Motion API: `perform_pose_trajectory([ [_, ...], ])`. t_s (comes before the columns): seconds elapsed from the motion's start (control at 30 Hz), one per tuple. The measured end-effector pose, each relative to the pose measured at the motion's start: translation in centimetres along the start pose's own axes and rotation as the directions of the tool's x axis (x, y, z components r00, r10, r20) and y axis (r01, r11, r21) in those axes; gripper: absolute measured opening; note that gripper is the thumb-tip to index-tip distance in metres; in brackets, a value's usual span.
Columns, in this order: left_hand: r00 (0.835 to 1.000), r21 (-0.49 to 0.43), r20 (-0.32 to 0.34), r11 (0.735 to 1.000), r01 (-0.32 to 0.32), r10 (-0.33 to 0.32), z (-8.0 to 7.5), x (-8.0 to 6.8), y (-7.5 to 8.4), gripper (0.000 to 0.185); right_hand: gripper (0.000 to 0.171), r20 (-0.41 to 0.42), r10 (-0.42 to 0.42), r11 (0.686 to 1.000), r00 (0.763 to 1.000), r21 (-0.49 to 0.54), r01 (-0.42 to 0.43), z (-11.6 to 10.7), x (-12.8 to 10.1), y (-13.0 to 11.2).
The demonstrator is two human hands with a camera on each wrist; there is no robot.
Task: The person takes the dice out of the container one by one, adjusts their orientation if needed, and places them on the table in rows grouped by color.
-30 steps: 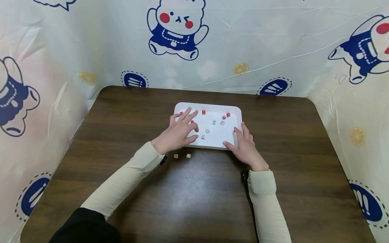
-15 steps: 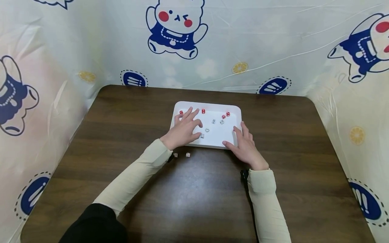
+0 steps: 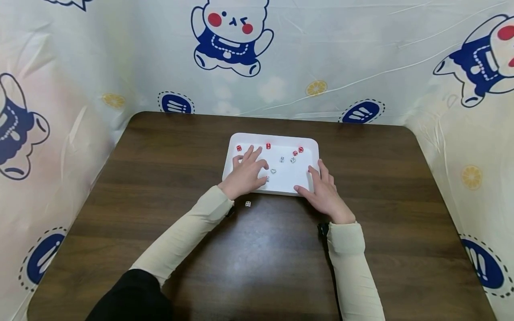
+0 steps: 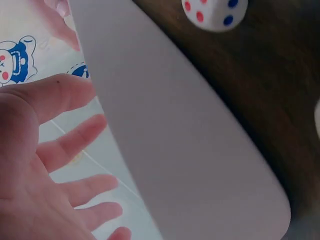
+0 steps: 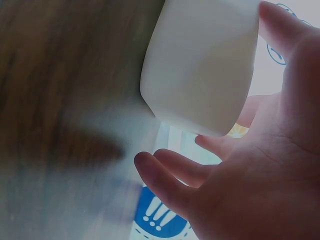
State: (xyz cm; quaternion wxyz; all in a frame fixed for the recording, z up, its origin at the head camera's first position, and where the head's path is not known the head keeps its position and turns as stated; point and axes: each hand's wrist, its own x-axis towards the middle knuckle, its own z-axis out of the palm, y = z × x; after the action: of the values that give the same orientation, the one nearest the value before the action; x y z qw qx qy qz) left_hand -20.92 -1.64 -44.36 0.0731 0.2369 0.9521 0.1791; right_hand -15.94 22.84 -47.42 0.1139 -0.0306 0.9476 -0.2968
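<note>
Seen from above, a person in cream sleeves works over a white tray [image 3: 309, 147] set near the middle of a dark wooden table [image 3: 160, 147]. The left hand [image 3: 245, 171] lies over the tray's near left part, fingers spread and only loosely bent, holding nothing that can be made out; its fingertips [image 3: 263, 164] sit close to a white die [image 3: 273, 170] on the tray floor. Whether the hand touches any die cannot be told from the head view. The left wrist camera shows the same hand open, palm and spread fingers beside the tray's pale underside [image 4: 200, 165], with a white die marked in red and blue pips [image 4: 214, 11] lying on the wood just beyond the rim.

The right hand [image 3: 323, 194] rests at the tray's near right corner, fingers straight and laid along the right edge, thumb on the front rim. Its wrist camera shows relaxed fingers [image 5: 165, 180] beneath the rounded tray corner [image 5: 200, 75], not curled round it.

Red dice lie scattered along the tray's far side: one at the far left [image 3: 238, 148], one near the middle [image 3: 268, 146] and a pair toward the right [image 3: 298, 151]. Two more white dice [image 3: 287, 159] sit between them and the hands. Off the tray, a single white die [image 3: 248, 203] lies on the table just beside the left wrist. Behind the table hangs a pale curtain printed with cartoon bears [image 3: 230, 35].
</note>
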Motion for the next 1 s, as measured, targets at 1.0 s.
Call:
perform_pose_trajectory([
  [1.0, 0.993, -0.006, 0.006, 0.993, 0.118, -0.118, 2.2, 0.8, 0.1, 0.025, 0.082, 0.002, -0.003, 1.0, 1.0, 0.006, 0.003, 0.0, 0.0, 0.1],
])
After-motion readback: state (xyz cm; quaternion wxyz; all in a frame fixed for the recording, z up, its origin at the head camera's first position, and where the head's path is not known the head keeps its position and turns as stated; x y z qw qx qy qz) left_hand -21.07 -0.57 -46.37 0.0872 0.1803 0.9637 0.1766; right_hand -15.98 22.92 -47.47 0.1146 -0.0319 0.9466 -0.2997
